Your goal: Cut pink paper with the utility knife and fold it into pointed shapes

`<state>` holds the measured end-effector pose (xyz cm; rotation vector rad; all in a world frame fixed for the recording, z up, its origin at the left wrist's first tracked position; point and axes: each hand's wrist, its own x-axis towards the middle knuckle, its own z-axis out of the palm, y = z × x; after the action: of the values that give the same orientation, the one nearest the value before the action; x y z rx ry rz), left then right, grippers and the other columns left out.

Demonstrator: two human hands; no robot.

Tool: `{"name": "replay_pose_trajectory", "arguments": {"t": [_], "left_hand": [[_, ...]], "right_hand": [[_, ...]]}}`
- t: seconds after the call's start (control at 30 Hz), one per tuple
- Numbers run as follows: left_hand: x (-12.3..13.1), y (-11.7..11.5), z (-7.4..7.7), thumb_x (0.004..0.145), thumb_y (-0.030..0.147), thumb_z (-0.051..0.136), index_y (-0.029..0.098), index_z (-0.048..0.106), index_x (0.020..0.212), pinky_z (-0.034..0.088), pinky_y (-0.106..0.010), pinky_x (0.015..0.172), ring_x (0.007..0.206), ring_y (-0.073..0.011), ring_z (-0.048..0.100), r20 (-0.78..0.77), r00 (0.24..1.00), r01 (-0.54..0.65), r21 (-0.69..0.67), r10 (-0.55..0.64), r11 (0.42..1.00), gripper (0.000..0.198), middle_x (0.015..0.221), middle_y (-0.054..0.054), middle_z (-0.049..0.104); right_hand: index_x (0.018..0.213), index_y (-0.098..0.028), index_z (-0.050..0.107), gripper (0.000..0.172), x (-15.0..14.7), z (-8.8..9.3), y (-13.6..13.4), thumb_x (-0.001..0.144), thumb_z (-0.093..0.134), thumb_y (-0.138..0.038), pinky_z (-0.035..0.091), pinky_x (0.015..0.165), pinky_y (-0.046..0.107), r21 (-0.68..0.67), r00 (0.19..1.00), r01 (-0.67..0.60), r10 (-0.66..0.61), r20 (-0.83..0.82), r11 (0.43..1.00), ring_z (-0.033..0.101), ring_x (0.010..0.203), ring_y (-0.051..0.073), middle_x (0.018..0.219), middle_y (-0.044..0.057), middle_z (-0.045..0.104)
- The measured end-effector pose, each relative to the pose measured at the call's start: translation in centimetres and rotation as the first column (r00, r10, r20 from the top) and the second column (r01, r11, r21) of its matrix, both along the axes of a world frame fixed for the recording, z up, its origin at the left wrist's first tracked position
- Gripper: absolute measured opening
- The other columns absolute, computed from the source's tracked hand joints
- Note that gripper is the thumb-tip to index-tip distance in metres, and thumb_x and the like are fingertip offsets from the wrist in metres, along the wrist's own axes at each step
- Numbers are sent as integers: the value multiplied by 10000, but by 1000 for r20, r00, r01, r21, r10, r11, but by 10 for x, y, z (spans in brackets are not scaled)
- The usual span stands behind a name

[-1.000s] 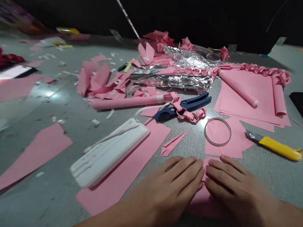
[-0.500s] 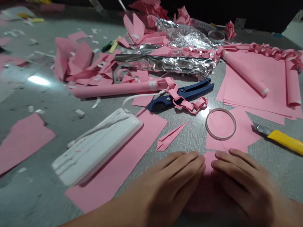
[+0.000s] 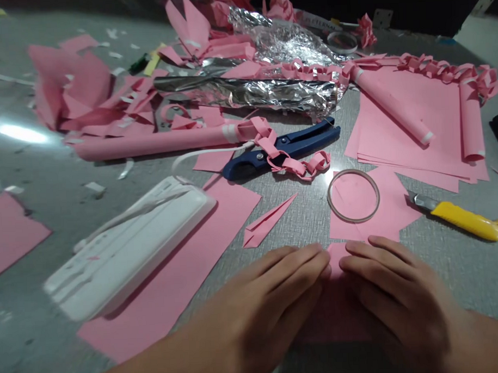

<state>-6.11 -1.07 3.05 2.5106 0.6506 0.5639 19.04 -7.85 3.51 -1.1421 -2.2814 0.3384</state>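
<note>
A sheet of pink paper lies on the table right in front of me, partly hidden under both hands. My left hand grips its left side, fingers bent together and tips near the far end. On the opposite side my right hand grips the sheet in the same way. A narrow pink strip shows between the two sets of fingertips. Just beyond lie a folded pink paper point and a roll of clear tape on pink scraps. To the right rests a yellow utility knife, blade out.
Left of my hands a white power bank with a cable rests on pink paper. Blue-handled pliers lie under a pink paper chain. Farther back are crumpled foil, rolled pink tubes and a stack of pink sheets.
The whole view has shifted slightly, so the table items appear farther left and a little higher. Both hands stay on the pink paper in nearly the same pose.
</note>
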Motion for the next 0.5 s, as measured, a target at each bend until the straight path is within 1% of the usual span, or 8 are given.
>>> {"name": "replay_pose_trajectory", "arguments": {"t": [0.07,0.13,0.23,0.33,0.5], "left_hand": [[-1,-1,0,1199,181,350,139,608,1382,625,-280,1053,1134,-188,735,7,1000,9,1,-9,1000,319,1270,-110,772],[-2,-3,-1,1194,164,353,124,600,1400,616,-274,1070,1151,-187,728,13,1000,21,-3,-21,1000,324,1285,-119,767],[-4,-5,-2,1188,135,338,97,591,1408,600,-267,1093,1177,-184,713,2,999,35,-3,-35,999,337,1292,-140,754],[-4,-5,-3,1186,132,337,108,597,1392,597,-271,1103,1191,-186,711,-2,999,37,9,-37,999,333,1294,-139,749],[-2,-4,-2,1198,186,337,140,601,1383,633,-265,1036,1137,-191,736,-3,1000,14,10,-14,1000,326,1278,-123,761]], "right_hand": [[1071,-145,777,286,0,1,0,1096,495,-103,527,1230,409,2,1000,0,0,4,1000,739,1246,231,1248,108,829],[1093,-144,778,293,0,1,0,1103,487,-111,541,1214,422,6,1000,3,-3,13,1000,743,1240,235,1233,116,833],[1083,-150,781,295,0,3,1,1114,489,-129,528,1218,405,-2,1000,11,-11,26,1000,747,1228,226,1193,110,840],[1049,-155,779,303,-1,4,2,1117,484,-130,509,1228,390,-6,1000,14,-14,24,1000,745,1224,216,1193,106,839],[1001,-171,766,307,-2,5,2,1113,484,-123,530,1198,381,-3,999,24,-24,24,1000,747,1196,214,1171,94,839]]}}
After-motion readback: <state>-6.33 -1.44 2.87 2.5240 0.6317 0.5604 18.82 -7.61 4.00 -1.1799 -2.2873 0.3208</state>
